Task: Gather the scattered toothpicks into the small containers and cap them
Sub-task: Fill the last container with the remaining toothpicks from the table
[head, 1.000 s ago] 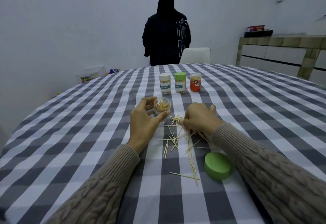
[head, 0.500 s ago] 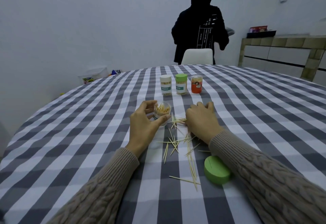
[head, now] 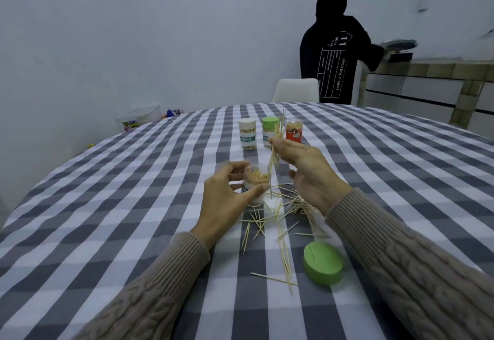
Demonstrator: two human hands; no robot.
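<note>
Checked tablecloth (head: 133, 206): toothpick bunch (head: 275, 149) in R hand (head: 307, 174), above L-held container (head: 255, 187).

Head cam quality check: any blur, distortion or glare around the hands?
Head view: wide-angle bend curves the table edge and the checks; light is soft and even, no glare, faint shadows. The toothpicks pinched in the right hand look slightly smeared; the left hand and the jar it holds are sharp.

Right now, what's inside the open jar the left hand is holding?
The open jar holds toothpicks standing on end, tips visible at its mouth. The left hand wraps its lower part, so how far down they reach is hidden.
</note>
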